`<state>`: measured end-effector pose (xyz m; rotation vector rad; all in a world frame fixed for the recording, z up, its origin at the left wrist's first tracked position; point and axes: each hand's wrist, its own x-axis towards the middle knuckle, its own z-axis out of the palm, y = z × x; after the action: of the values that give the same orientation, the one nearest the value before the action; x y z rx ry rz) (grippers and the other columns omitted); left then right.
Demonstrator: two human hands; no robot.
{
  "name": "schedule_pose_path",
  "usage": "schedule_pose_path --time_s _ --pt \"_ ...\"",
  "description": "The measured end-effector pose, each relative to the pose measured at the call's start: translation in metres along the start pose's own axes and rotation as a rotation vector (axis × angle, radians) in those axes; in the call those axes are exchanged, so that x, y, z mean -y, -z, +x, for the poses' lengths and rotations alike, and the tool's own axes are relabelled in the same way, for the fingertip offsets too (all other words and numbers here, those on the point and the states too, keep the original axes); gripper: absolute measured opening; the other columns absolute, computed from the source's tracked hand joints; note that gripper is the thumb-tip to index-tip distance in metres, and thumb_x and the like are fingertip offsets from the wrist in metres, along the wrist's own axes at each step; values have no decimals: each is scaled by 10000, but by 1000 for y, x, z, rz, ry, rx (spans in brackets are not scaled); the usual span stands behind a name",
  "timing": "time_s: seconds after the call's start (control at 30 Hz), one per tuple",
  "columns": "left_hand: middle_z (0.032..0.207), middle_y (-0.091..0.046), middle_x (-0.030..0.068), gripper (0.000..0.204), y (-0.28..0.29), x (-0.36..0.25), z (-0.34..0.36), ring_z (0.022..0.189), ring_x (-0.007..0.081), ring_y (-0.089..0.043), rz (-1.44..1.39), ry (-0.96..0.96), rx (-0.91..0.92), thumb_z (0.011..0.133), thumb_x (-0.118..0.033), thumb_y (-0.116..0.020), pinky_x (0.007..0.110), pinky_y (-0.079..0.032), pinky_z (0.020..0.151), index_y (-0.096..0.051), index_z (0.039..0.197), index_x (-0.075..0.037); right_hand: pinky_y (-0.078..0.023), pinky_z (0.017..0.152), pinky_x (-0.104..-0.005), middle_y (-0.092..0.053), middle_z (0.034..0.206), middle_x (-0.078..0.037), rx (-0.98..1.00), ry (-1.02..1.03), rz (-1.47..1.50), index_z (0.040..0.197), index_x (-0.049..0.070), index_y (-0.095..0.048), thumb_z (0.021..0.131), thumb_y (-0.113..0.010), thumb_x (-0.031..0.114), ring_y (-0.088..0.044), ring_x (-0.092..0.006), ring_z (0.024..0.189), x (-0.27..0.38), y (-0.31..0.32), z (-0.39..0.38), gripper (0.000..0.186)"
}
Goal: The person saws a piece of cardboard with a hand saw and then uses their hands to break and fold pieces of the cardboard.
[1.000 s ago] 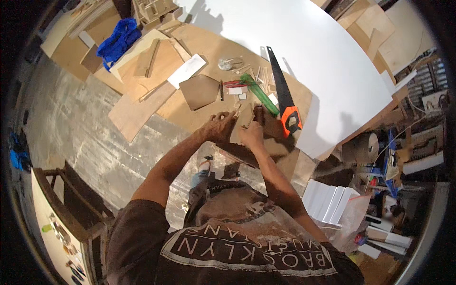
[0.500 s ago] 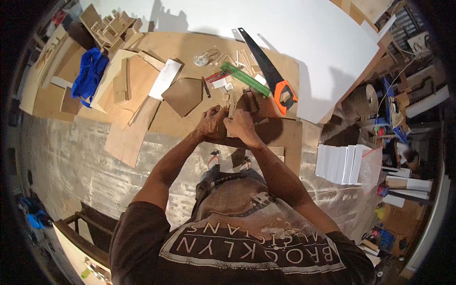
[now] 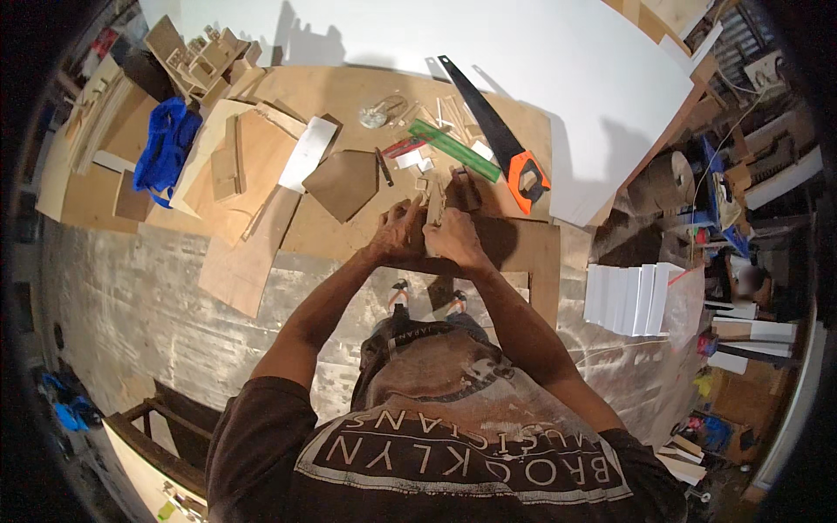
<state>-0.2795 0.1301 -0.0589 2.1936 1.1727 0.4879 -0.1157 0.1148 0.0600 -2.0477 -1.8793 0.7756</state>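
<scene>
Near a clear container (image 3: pixel 373 115), contents indistinct, right fingers (image 3: pixel 434 232) grip a wooden strip (image 3: pixel 437 202); left fingers (image 3: pixel 403 213), I cannot tell.

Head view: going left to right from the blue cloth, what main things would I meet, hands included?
Blue cloth → white slab → left hand → right hand → orange saw handle → stacked white boards.

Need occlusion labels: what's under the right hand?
A pale wooden piece shows at the front of the right hand, with brown board beyond. Whatever lies beneath the curled fingers and palm is covered.
</scene>
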Motion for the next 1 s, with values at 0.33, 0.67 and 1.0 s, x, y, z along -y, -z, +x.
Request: schedule_pose_path --time_s 0.33,0.67,1.0 --pt "1491 -519 130 946 -8 18 -2 1368 443 -386 14 27 20 823 -277 -620 609 -271 1121 -136 1603 -48 -577 745 -504 -656 751 -344 86 6 79 768 -130 -679 756 -703 275 -704 -475 796 -2 1 2 406" --pt "1527 -390 224 1200 -10 20 -8 1417 409 -350 1 -2 11 659 -446 -819 570 -273 1148 -187 1595 -41 -569 803 -511 -661 837 -369 87 28 14 808 -129 -688 777 -686 288 -697 -481 884 -5 -4 4 418" --pt "1534 -382 239 1160 18 -19 -17 1431 396 -363 61 -22 26 706 -544 -794 548 -309 1138 -229 1579 -30 -583 762 -513 -655 799 -367 45 76 -10 791 -130 -676 765 -706 286 -700 -483 856 -5 2 1 418"
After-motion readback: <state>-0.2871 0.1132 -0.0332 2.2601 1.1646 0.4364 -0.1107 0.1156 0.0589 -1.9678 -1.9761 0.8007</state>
